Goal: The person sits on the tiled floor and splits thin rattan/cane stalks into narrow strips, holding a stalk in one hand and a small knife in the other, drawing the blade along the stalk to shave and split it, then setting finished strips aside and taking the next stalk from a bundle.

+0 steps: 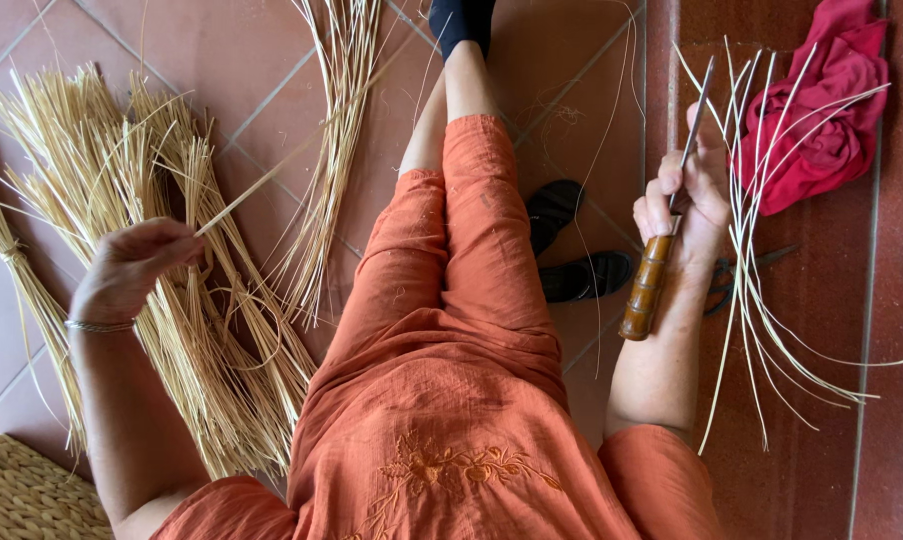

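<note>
My left hand (132, 268) pinches the end of one long pale straw stalk (272, 180) that runs up and to the right, above bundles of straw (172, 250) lying on the tiled floor. My right hand (687, 195) grips a knife with a brown wooden handle (647, 290) and a thin metal blade (699, 105) pointing away from me. Several pale split strands (747, 260) lie on the floor just right of that hand. I sit in orange clothes (452, 330), with one leg stretched forward.
A red cloth (822, 110) lies crumpled at the far right. Dark scissors (762, 262) lie under the strands. Two black shoes (572, 240) sit beside my leg. A woven straw piece (22, 495) shows at the lower left. More loose stalks (342, 120) fan out ahead.
</note>
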